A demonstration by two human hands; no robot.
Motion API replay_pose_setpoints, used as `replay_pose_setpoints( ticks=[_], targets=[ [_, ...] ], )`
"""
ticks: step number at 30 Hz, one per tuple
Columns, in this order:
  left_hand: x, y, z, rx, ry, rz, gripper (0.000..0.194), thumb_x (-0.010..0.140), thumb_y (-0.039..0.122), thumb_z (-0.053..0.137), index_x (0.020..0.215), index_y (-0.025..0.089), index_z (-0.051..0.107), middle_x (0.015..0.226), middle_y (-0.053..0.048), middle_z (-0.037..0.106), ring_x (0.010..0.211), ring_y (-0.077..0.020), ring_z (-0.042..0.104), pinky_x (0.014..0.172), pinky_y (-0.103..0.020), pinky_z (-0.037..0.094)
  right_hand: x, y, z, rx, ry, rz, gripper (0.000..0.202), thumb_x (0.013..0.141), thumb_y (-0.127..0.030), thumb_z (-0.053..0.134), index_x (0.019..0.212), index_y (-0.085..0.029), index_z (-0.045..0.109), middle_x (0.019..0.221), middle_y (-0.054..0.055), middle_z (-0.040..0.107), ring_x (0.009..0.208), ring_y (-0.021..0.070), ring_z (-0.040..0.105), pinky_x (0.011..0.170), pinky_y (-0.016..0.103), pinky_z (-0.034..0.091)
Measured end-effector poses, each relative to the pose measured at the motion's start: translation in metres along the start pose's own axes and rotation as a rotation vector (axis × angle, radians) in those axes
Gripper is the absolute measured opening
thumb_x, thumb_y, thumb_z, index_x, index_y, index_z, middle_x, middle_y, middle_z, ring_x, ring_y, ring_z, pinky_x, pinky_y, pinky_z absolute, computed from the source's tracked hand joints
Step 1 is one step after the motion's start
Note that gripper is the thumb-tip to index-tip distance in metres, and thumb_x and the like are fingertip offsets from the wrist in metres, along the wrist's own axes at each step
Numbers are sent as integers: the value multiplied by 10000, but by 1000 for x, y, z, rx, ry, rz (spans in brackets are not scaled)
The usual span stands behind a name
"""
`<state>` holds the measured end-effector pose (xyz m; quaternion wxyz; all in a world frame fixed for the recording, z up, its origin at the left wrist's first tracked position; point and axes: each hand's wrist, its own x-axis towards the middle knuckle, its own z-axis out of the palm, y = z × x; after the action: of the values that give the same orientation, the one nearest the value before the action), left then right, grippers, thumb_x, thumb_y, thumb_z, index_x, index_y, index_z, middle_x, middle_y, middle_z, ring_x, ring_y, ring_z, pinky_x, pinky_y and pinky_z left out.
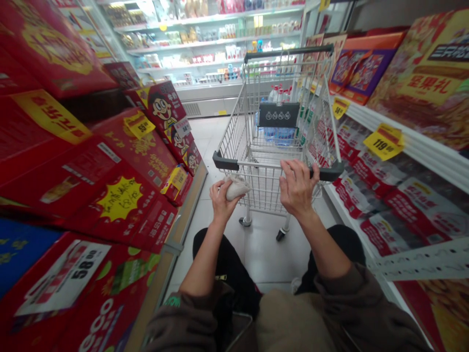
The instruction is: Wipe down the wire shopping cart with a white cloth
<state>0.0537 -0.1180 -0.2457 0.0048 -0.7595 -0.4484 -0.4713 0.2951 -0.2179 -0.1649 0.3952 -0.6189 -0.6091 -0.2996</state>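
A wire shopping cart (280, 172) stands right in front of my knees, with dark plastic pieces at its near corners. My right hand (298, 188) is on the cart's near bar, beside the right corner piece (330, 172), its fingers bent over the metal. In my left hand (222, 200) is a crumpled whitish-grey cloth (237, 189), held between the thumb and fingers. The cloth is close to the cart's near wire side; whether it touches the wire I cannot tell.
Red gift boxes (135, 205) with yellow price signs are stacked along the left. On the right, a white shelf (414, 132) bears boxed snacks above shrink-wrapped bottle packs (421, 210). Bottled water (280, 134) shows beyond the cart's mesh, before a lit refrigerated display (205, 95).
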Motion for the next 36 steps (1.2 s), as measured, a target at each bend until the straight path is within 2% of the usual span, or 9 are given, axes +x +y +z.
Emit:
replay_pose_setpoints(
  ticks=[6, 11, 15, 20, 23, 27, 29, 33, 36],
  targets=[
    [-2, 35, 5, -61, 371, -50, 438, 908, 410, 734, 1280, 252, 566, 1101, -63, 569, 1081, -237, 613, 989, -408, 530, 0, 1, -3, -3, -6, -26, 455, 1016, -285, 449, 1454, -216, 553, 1373, 77, 687, 1372, 234, 549, 1272, 506, 162],
    [53, 46, -10, -125, 647, -287, 635, 947, 447, 658, 1499, 227, 435, 1332, -131, 447, 1344, -295, 470, 1182, -484, 401, 0, 1, -5, 27, 1, -31, 453, 1019, -292, 433, 1447, -208, 554, 1358, 74, 695, 1357, 231, 557, 1264, 488, 151],
    [65, 80, -1, -106, 589, -324, 532, 960, 434, 643, 1439, 223, 550, 1195, -93, 457, 1221, -265, 534, 1122, -445, 474, 5, -8, -9, 164, 18, 19, 526, 1039, -330, 269, 1509, -200, 466, 1328, 89, 708, 1300, 232, 596, 1233, 496, 198],
    [38, 154, 5, -123, 213, 19, 468, 933, 321, 694, 1390, 247, 627, 1188, -102, 482, 1146, -260, 555, 982, -413, 561, 13, 4, -22, 235, 45, -17, 643, 1050, -411, 90, 1597, -133, 280, 1248, 113, 748, 1167, 227, 674, 1218, 481, 258],
    [55, 151, -21, -19, 149, 74, 470, 852, 236, 757, 1316, 260, 686, 1204, -101, 485, 1116, -268, 554, 962, -428, 559, 15, 36, -33, 99, 78, -17, 638, 1059, -456, 103, 1586, -176, 331, 1326, 110, 720, 1328, 267, 598, 1251, 541, 187],
    [93, 130, -45, 111, 215, -124, 401, 793, 277, 796, 1187, 231, 738, 1125, -80, 454, 1054, -277, 547, 987, -508, 539, 14, 70, -43, 165, 83, 15, 621, 1070, -465, 100, 1536, -212, 422, 1084, 66, 767, 1218, 249, 651, 1234, 553, 263],
    [96, 148, -36, 91, 144, -81, 350, 811, 307, 783, 1151, 235, 740, 1104, -73, 458, 1014, -265, 561, 944, -484, 560, 13, 73, -44, 292, 75, 32, 664, 1063, -490, 45, 1552, -201, 390, 1031, 64, 759, 1129, 234, 683, 1179, 519, 370],
    [77, 210, -6, -19, -2, 115, 388, 820, 302, 794, 1200, 270, 720, 1159, -91, 509, 958, -251, 585, 788, -390, 578, 9, 75, -45, 408, 69, 80, 721, 1035, -557, -35, 1621, -210, 201, 1414, 156, 633, 1166, 242, 681, 1056, 490, 493],
    [80, 212, -8, 0, -13, 89, 374, 817, 314, 798, 1183, 270, 733, 1182, -91, 533, 941, -248, 597, 778, -395, 572, 5, 90, -47, 354, 59, 46, 709, 1040, -585, 7, 1622, -224, 192, 1461, 154, 608, 1315, 262, 623, 1173, 543, 414]
  ],
)
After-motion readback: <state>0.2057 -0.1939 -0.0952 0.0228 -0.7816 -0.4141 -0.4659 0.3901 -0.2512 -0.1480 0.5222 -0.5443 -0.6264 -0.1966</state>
